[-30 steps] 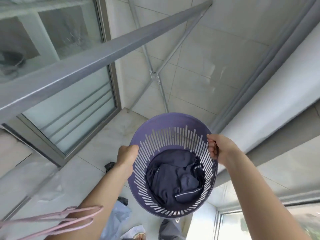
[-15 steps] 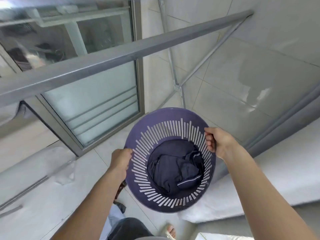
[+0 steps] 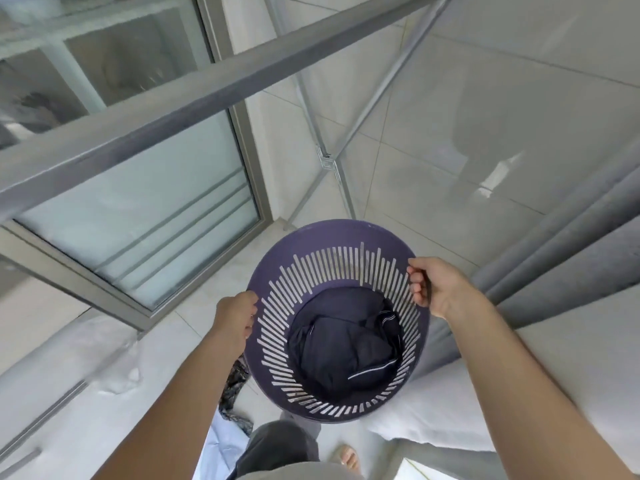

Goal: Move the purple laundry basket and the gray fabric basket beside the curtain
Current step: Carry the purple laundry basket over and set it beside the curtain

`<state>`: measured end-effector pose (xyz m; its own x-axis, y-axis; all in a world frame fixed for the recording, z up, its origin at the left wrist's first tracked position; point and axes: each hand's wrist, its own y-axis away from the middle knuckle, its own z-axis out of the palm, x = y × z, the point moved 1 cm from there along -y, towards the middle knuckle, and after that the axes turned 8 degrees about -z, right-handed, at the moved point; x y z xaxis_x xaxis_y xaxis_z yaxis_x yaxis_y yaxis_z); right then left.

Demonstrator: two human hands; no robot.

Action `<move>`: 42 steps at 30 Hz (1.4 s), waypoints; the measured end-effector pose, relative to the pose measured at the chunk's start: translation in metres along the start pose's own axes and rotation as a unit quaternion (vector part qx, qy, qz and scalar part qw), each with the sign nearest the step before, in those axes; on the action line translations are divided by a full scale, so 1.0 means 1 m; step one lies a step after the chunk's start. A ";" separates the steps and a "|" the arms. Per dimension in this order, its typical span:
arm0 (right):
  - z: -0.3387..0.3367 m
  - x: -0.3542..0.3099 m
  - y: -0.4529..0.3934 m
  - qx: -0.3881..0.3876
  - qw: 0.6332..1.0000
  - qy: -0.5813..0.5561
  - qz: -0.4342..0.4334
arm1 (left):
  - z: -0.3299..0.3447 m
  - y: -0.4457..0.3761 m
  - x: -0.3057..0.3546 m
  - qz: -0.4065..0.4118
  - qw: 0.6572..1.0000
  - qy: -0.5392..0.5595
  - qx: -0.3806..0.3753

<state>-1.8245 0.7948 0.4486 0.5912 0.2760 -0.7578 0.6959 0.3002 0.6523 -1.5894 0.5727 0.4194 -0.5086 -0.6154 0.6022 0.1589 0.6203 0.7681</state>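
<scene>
The round purple laundry basket with slotted walls hangs in the air in front of me, above the tiled floor. Dark navy clothes lie in its bottom. My left hand grips the rim on the left side. My right hand grips the rim on the right side. The gray curtain hangs in folds just to the right of the basket. No gray fabric basket is in view.
A metal drying-rack bar crosses overhead, with its crossed legs ahead on the pale floor tiles. A frosted sliding glass door stands at left. Light blue and patterned cloth lies on the floor by my foot.
I have carried the basket forward and to the right; the curtain has come into view beside it. The pink hangers at lower left have left the view. Both hands keep their grip.
</scene>
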 end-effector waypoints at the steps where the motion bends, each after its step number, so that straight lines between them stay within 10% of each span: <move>1: -0.004 -0.002 -0.006 0.012 1.000 -0.005 0.003 | 0.009 -0.007 0.007 0.003 1.000 -0.013 -0.012; 12: -0.020 -0.047 -0.076 0.146 0.989 -0.031 -0.023 | 0.107 -0.071 0.096 0.014 0.991 -0.080 -0.109; 19: -0.016 -0.053 -0.109 0.104 0.992 -0.061 -0.021 | 0.110 -0.091 0.121 0.008 0.995 -0.061 -0.078; 42: -0.111 0.028 -0.193 0.151 0.984 -0.066 0.074 | 0.165 -0.105 0.046 -0.017 0.965 -0.261 -0.017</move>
<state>-1.9873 0.8463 0.3033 0.7291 0.1698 -0.6630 0.6758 -0.0253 0.7367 -1.7697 0.5593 0.3307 -0.8695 -0.3003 0.3921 0.1583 0.5825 0.7973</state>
